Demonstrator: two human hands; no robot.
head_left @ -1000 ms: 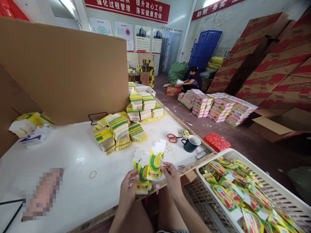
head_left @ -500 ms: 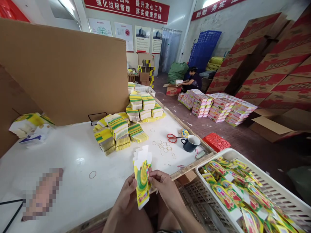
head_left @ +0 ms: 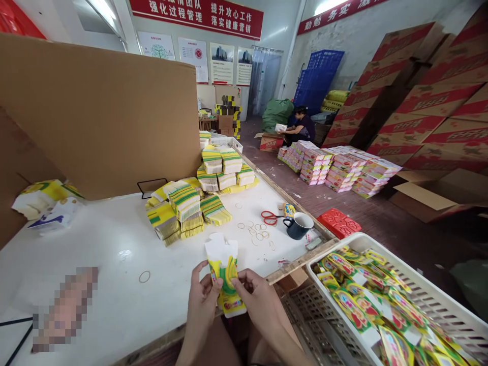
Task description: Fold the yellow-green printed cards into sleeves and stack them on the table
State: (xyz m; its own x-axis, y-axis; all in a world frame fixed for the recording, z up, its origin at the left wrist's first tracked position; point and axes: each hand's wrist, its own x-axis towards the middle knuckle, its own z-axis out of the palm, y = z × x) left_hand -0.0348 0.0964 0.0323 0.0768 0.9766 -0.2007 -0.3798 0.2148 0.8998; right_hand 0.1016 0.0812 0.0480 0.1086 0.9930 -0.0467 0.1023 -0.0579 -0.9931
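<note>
A small yellow and green printed carton (head_left: 227, 277) with white flaps at its top is held upright over the table's front edge. My left hand (head_left: 206, 295) grips its left side, thumb on the front. On the right side, my right hand (head_left: 257, 295) pinches the carton between thumb and fingers. Bundles of flat cartons (head_left: 183, 203) lie stacked on the white table (head_left: 114, 284) beyond my hands. To the right, a white plastic basket (head_left: 385, 254) holds many yellow, green and red cartons.
Rubber bands (head_left: 259, 231), red-handled scissors (head_left: 270, 217) and a dark mug (head_left: 299, 226) lie on the table's right. A cardboard sheet (head_left: 102, 122) stands at the back left. On the floor are stacked pink boxes (head_left: 343, 168), and a person (head_left: 303, 124) crouches behind them.
The carton has turned in my hands and now shows a wider front, with its flaps spread differently. My left hand has shifted up slightly along it.
</note>
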